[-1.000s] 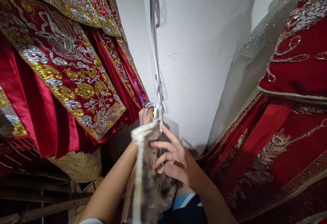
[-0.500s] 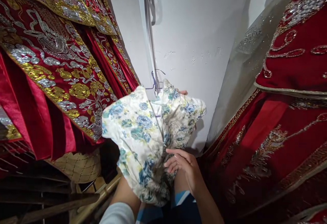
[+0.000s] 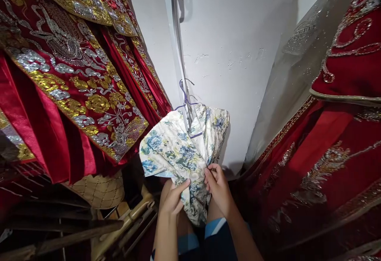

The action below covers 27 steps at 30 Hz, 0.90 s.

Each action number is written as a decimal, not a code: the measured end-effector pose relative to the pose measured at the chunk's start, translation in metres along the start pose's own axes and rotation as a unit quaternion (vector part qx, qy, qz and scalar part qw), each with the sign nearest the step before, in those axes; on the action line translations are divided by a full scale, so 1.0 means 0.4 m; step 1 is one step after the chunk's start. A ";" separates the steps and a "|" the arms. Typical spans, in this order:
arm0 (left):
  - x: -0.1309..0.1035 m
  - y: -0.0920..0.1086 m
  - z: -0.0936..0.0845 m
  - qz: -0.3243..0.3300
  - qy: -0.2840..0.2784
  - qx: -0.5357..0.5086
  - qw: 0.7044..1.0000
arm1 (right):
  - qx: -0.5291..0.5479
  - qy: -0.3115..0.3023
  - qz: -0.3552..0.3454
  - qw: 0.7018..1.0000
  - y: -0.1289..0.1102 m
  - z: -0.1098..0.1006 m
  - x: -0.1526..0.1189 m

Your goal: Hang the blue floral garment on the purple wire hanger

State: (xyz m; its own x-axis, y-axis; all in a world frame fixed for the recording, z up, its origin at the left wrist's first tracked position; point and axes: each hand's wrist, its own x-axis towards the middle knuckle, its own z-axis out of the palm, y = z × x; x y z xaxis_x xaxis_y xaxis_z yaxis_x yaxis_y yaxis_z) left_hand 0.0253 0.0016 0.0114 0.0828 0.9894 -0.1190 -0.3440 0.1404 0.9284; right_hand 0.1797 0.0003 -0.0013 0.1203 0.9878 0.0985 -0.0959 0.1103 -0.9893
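A white garment (image 3: 181,149) with blue and green flowers hangs on a purple hanger (image 3: 185,99), hooked on an upright metal rail (image 3: 176,34) against the wall. My left hand (image 3: 173,199) grips the lower left side of the garment, thumb on the front and the other fingers partly hidden by it. Against the front opening, at the garment's right side, my right hand (image 3: 216,183) pinches the cloth between thumb and curled fingers. Below the hands the cloth hangs bunched over my legs.
Red robes with gold and silver embroidery (image 3: 98,94) hang at left. More red beaded clothing (image 3: 327,134) hangs at right, beside a sheer pale dress (image 3: 282,78). Wooden furniture (image 3: 131,225) and a quilted tan object (image 3: 101,189) stand at lower left.
My left hand has come into view at the garment's lower left. My right hand has closed on the cloth at the opening. The garment now hangs lower and narrower, showing more of the hanger.
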 end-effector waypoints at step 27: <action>0.043 -0.196 0.006 0.312 0.101 0.304 0.894 | 0.066 -0.071 0.014 0.995 -0.185 0.076 0.148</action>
State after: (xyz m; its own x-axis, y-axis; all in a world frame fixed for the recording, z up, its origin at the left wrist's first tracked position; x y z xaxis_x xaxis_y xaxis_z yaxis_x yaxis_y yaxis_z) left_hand 0.0561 0.0077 -0.0627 -0.1398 0.8630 0.4854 0.3126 -0.4267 0.8487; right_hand 0.1640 0.0540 0.0809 -0.0252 0.9952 0.0942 -0.2282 0.0860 -0.9698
